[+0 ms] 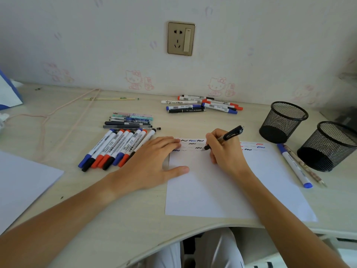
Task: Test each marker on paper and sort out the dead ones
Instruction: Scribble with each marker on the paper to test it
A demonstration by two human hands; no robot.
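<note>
Two hands are working over the sheet of paper [222,190] lying at the table's [135,219] near edge. The right hand [225,151] is grasping a black pen [225,137] in a writing grip, its tip touching the paper among rows of squiggles. The left hand [152,163] is lying flat with released fingers, pressing the paper's left edge. Markers [116,149] are lying in a row just left of it; another pile [202,104] is sitting near the far edge.

the left hand [152,161] hides some squiggles on the paper [222,190]; print on the markers [116,147] is too small to read.
</note>
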